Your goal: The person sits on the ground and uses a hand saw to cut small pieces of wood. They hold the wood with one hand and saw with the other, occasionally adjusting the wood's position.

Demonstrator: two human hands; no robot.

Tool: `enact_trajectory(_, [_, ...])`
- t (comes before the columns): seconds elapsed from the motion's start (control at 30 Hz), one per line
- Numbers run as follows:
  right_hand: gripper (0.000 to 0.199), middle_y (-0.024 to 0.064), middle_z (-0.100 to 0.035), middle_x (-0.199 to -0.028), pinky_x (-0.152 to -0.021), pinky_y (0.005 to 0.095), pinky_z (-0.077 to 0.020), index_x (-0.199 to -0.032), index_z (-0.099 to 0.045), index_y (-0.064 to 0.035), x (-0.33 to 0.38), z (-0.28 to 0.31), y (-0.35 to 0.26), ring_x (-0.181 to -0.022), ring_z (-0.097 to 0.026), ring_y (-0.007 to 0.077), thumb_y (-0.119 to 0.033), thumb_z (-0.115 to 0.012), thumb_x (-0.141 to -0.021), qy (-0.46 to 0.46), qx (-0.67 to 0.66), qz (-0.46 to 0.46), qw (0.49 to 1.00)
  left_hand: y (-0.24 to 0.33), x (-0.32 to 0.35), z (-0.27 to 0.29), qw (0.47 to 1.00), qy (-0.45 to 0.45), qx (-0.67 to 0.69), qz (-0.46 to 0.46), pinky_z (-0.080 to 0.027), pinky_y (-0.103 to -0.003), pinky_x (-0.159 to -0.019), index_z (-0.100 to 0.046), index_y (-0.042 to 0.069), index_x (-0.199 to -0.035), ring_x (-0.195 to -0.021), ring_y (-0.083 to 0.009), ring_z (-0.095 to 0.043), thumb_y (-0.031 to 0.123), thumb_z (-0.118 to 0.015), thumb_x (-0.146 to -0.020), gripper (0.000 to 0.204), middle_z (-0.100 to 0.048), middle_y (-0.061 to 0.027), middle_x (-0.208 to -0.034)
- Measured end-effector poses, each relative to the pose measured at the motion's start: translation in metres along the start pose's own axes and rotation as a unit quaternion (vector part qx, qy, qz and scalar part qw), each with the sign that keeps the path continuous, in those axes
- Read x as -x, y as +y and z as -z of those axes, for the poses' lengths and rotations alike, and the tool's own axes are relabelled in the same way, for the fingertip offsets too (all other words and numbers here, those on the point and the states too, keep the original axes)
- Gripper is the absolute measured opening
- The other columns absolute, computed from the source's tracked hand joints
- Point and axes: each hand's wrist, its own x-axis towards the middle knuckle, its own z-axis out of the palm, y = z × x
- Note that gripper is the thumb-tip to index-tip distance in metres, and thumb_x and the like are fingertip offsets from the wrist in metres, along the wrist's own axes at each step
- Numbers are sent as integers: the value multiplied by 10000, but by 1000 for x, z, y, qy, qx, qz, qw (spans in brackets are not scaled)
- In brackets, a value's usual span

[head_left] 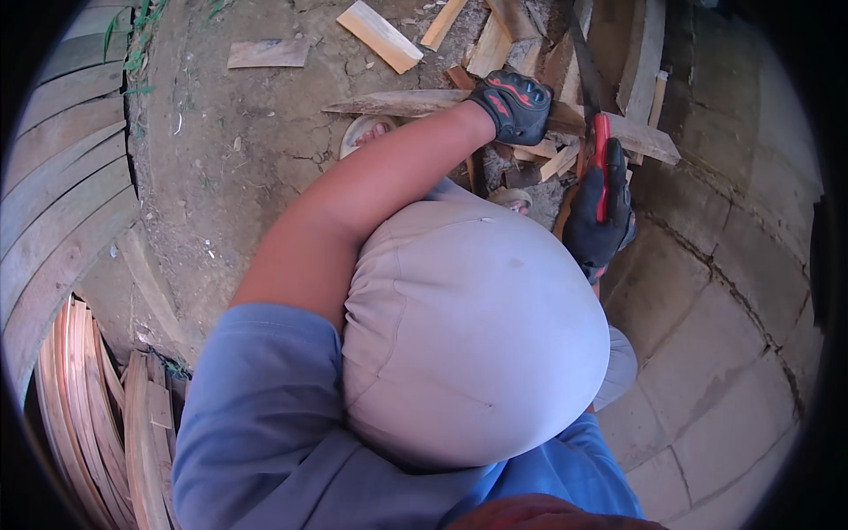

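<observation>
My left hand [514, 106], in a black glove with red trim, presses down on a long wooden plank [389, 103], its fingers curled over the wood. The plank runs crosswise past my feet, with its other end [649, 141] showing on the right. In my black-gloved right hand [601, 208] is a red-handled tool with a long, dark, narrow blade [585, 71]. The blade points away from me and crosses the plank, right of my left hand. Whether its edge has teeth is too small to tell. My right fingers are closed around the handle.
Cut wood pieces [380, 35] and a short flat board [268, 54] lie on the dirt ground. Longer boards [642, 57] lean at the far right. A block wall [724, 309] stands at right, a slatted wooden structure [66, 159] at left, and stacked strips [84, 397] lower left.
</observation>
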Motion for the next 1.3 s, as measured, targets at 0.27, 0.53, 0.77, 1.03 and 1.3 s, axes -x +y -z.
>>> enact_trajectory(0.27, [407, 201, -769, -1250, -851, 393, -602, -1456, -657, -44, 146, 122, -17, -974, -790, 287, -130, -613, -1061, -98, 99, -92, 986, -4, -3, -8, 999, 22, 8, -33, -612, -511, -826, -725, 49, -1065, -952, -395, -755, 343, -686, -829, 379, -763, -225, -983])
enact_trajectory(0.53, [401, 207, -762, -1271, -891, 409, -595, -1451, -664, -57, 140, 141, -21, -1051, -780, 310, -141, -618, -1062, -73, 91, 2, 993, -3, -3, -12, 999, 19, 4, -25, -611, -512, -826, -713, 54, -1073, -947, -392, -755, 324, -687, -822, 369, -764, -219, -997])
enact_trajectory(0.77, [395, 212, -755, -1289, -927, 422, -590, -1445, -671, -68, 26, 22, -11, -1119, -771, 331, -151, -623, -1063, 20, 6, 19, 1000, 6, -5, 3, 999, -10, 14, -28, -607, -511, -839, -717, 21, -1070, -958, -392, -766, 296, -698, -804, 383, -767, -229, -1007])
enact_trajectory(1.03, [399, 214, -733, -1334, -975, 417, -571, -1447, -670, -90, -45, -21, -6, -1187, -742, 350, -193, -629, -1064, -9, -1, -29, 1000, 6, -2, 3, 1000, -25, 7, 3, -608, -504, -856, -738, 39, -1081, -976, -390, -766, 294, -703, -815, 370, -773, -224, -1020])
enact_trajectory(1.3, [424, 231, -734, -1322, -873, 419, -592, -1441, -656, 2, 116, 96, -11, -1041, -773, 350, -109, -645, -1032, -50, 60, -29, 996, -3, -3, -11, 1000, 5, 14, -20, -606, -507, -859, -711, 50, -1114, -986, -386, -754, 345, -711, -822, 415, -766, -216, -1022])
